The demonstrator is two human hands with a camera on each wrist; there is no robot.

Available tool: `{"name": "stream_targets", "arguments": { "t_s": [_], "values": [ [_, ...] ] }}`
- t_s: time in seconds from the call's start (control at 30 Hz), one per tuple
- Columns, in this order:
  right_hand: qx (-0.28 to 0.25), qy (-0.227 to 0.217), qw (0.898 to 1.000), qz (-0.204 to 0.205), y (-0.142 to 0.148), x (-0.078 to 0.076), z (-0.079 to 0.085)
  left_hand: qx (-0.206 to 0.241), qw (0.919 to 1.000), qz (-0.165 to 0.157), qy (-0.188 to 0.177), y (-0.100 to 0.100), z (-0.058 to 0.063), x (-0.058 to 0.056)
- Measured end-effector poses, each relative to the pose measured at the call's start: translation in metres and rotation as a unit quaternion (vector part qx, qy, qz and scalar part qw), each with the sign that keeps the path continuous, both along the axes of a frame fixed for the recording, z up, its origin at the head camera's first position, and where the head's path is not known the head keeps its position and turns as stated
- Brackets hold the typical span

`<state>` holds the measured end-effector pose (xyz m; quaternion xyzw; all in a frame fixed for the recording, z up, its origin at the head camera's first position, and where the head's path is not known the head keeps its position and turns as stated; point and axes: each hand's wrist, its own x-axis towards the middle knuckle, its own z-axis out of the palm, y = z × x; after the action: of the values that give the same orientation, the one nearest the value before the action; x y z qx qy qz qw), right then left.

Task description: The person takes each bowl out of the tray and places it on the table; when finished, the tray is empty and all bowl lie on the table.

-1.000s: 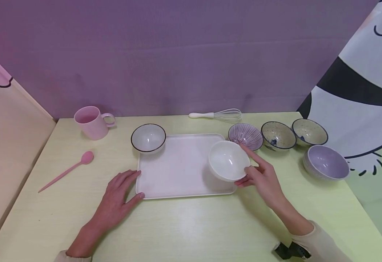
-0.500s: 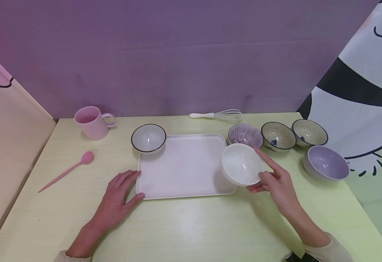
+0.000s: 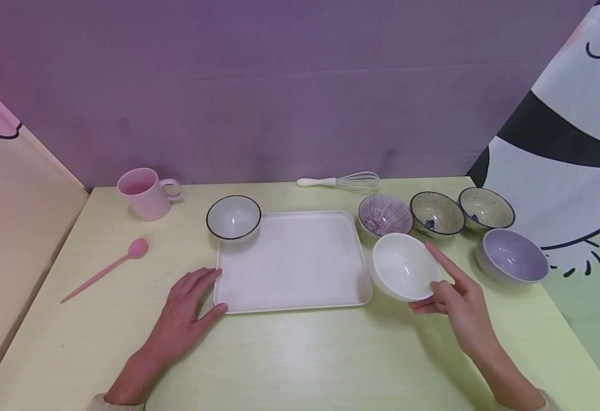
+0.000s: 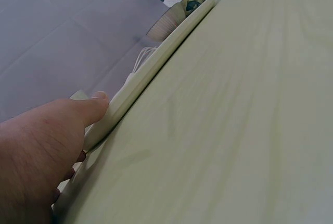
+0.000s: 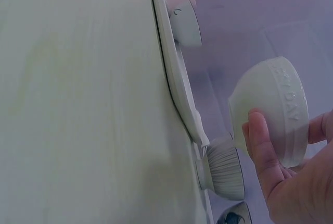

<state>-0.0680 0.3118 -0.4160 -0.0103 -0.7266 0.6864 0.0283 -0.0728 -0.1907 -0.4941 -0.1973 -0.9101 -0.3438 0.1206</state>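
My right hand holds a plain white bowl at its right side, raised over the table just right of the tray. Up close in the right wrist view, raised lettering runs below the rim of the white bowl, and fingertips support its underside. My left hand rests at the left edge of a white rectangular tray, with thumb and fingertips touching its rim; the thumb shows there in the left wrist view. A white bowl with a dark rim sits at the tray's back left corner.
Behind the held bowl stand a purple-striped bowl, a speckled bowl and another speckled bowl. A lilac bowl is at the right. A whisk lies at the back; a pink mug and pink spoon are left.
My right hand has carried the white bowl rightward and slightly toward me, from over the tray's right part to beyond its right edge. The left hand has stayed in place.
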Motion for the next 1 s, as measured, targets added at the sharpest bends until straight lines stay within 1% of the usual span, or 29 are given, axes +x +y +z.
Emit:
{"name": "stream_targets", "arguments": {
  "t_s": [0.27,0.43,0.63,1.0],
  "values": [
    [-0.007,-0.008,1.0,-0.022,0.018,0.009,-0.008,-0.001,1.0,-0.001,-0.001,0.0,-0.001,-0.001],
    [-0.025,-0.02,0.999,-0.04,0.027,0.011,-0.015,0.002,1.0,-0.001,-0.003,0.0,-0.001,-0.001],
    [-0.039,-0.018,0.998,-0.053,0.038,0.015,-0.021,0.0,1.0,0.001,-0.007,0.0,-0.001,0.0],
    [-0.069,-0.012,0.995,-0.072,0.052,0.015,-0.033,-0.002,1.0,0.0,-0.005,-0.001,0.0,0.0]
  ]
}}
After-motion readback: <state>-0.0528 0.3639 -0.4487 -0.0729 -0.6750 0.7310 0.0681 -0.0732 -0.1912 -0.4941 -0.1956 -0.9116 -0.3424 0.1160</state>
